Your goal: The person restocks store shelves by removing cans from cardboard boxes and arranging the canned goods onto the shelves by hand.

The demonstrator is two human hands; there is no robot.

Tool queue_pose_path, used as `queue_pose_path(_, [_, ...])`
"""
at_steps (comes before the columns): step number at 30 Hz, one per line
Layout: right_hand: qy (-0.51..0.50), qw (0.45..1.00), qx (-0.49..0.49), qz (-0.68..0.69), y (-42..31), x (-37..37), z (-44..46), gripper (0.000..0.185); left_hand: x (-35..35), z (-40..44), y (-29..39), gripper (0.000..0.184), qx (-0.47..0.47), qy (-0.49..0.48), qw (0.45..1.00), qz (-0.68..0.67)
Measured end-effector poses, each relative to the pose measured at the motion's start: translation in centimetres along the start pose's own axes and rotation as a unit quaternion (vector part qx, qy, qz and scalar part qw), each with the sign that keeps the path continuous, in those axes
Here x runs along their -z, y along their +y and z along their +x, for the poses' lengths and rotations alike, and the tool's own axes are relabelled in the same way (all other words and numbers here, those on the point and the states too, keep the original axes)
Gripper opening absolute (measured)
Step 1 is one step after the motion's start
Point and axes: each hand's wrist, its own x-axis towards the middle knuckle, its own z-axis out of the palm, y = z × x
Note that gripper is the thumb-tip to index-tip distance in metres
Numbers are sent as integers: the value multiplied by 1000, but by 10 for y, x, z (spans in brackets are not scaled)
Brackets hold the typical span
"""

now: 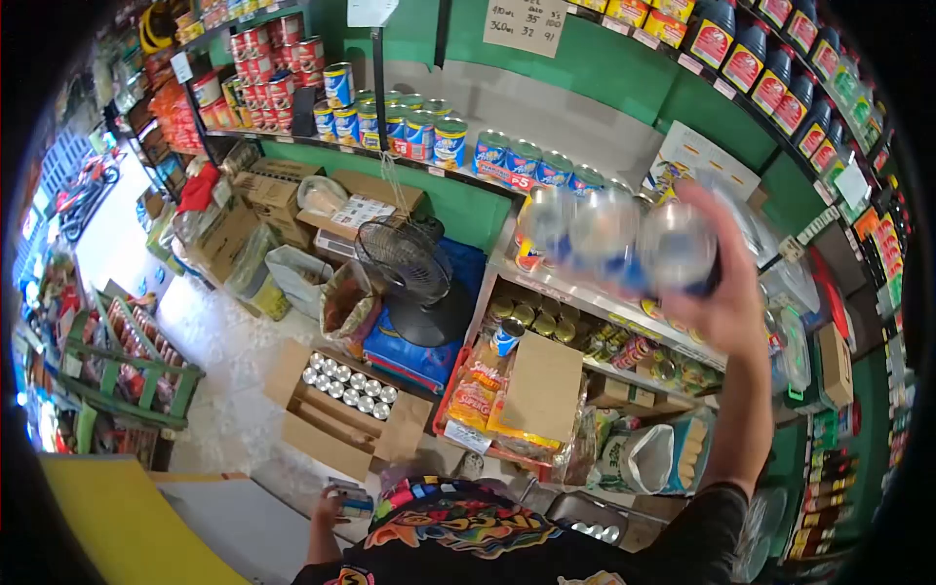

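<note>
My right hand [717, 278] is raised over the metal shelf at centre right. Its fingers are wrapped round the end of a row of blue-labelled cans [604, 234], blurred by motion, their silver ends facing me. Low in the view, my left hand [327, 507] grips a small can-like item [351, 499] with a blue and white label. Behind the raised cans, blue cans [522, 161] stand in a row on the wall shelf. An open cardboard box [302, 429] on the floor holds several silver-topped cans [346, 383].
A black fan [405, 258] stands on a blue base beside bags and cartons. A red-edged rack [458, 385] holds orange packets, a single can and a cardboard sheet. Dark bottles [751, 68] line the upper right shelves. A green crate [146, 375] sits at left.
</note>
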Motion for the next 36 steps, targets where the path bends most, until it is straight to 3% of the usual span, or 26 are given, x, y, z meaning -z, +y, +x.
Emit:
queue_pose_path(2, [-27, 995, 11, -99, 10, 5, 55, 80, -13, 1, -15, 63, 1, -40, 999, -29])
queue_pose_path(3, [-43, 986, 0, -158, 19, 5, 80, 78, -12, 13, -32, 63, -81, -91, 991, 47])
queue_pose_path(4, [-48, 973, 68, -214, 37, 1, 105, 77, -7, 28, -51, 63, -162, -142, 969, 123])
queue_pose_path(5, [-52, 952, 135, -269, 60, -7, 128, 75, -11, 25, -59, 63, -172, -142, 965, 140])
queue_pose_path(7, [-72, 915, 171, -358, 99, -26, 166, 70, -23, 11, -63, 63, -118, -125, 977, 127])
queue_pose_path(10, [-121, 856, 106, -492, 127, -56, 205, 72, -33, 2, -60, 63, -61, -115, 988, 83])
queue_pose_path(16, [-122, 847, -7, -518, 199, -96, 268, 62, -34, 17, 2, 63, -6, -91, 996, 19])
queue_pose_path(19, [-113, 855, -29, -506, 285, -112, 301, 64, -29, 23, 32, 63, 6, -77, 997, -3])
queue_pose_path(23, [-111, 901, -48, -417, 386, -133, 306, 79, -25, 28, 64, 63, 13, -66, 998, -16])
queue_pose_path(25, [-120, 920, -83, -363, 404, -144, 297, 84, -21, 28, 75, 63, 15, -61, 998, -18])
queue_pose_path(28, [-152, 923, -243, -257, 394, -158, 284, 78, -14, 28, 87, 63, 12, -54, 998, -20])
queue_pose_path(31, [-160, 910, -376, -66, 414, -167, 271, 82, -8, 24, 94, 63, 9, -44, 999, -26])
queue_pose_path(36, [-186, 902, -390, 13, 459, -173, 248, 87, -8, 18, 108, 63, 4, -32, 999, -35])
